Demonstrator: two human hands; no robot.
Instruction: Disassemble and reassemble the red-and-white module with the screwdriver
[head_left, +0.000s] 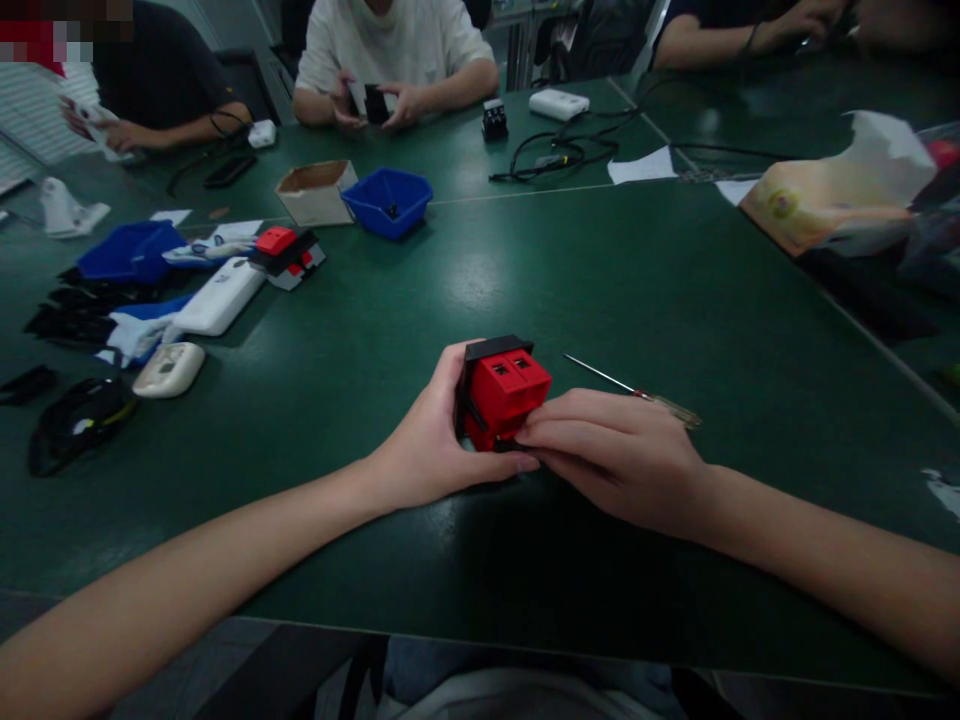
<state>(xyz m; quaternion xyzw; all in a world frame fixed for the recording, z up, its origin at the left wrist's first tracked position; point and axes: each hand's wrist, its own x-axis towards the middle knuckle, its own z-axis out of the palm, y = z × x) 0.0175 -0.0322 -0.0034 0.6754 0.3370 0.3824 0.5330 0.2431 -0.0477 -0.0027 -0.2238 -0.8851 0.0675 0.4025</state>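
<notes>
Just above the green table, a red and black plastic block with two small openings on its top is tilted toward me. My left hand wraps round its left side, thumb along the bottom. The fingertips of my right hand are pressed together against the block's lower right corner, beside a small black part there. Whether they pinch that part or only push on the block is hidden. Behind my right hand lies a screwdriver, its thin shaft pointing to the far left.
A similar red and black block lies left near a white power bank. Beyond stand a cardboard box and a blue bin. Cables and a plastic bag are at right. Several people sit across the table.
</notes>
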